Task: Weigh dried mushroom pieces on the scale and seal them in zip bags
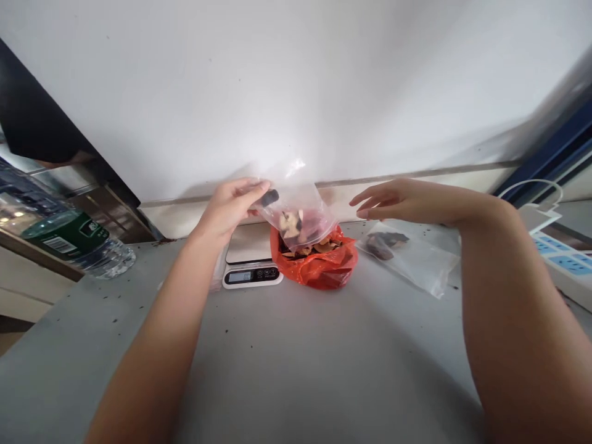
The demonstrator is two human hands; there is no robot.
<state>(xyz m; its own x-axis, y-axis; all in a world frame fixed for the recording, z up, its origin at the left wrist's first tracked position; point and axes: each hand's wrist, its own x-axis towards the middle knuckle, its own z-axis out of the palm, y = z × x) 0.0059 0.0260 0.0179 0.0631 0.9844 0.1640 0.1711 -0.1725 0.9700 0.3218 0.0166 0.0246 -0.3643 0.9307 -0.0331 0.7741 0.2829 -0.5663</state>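
My left hand pinches a clear plastic zip bag, tilted in the air, with a dark piece and pale dried slices showing through it. Just below the bag stands a red plastic bag, its mouth spread around brown dried pieces. Left of the red bag is a white digital kitchen scale with a lit display; its plate is partly behind my left wrist. My right hand hovers to the right of the red bag, fingers stretched and apart, holding nothing. Beneath it lies another clear bag with dark pieces inside.
At the left a large water bottle with a green label stands near the table edge. A white power strip with blue sockets lies at the far right. Small dark crumbs dot the grey table, which meets a white wall.
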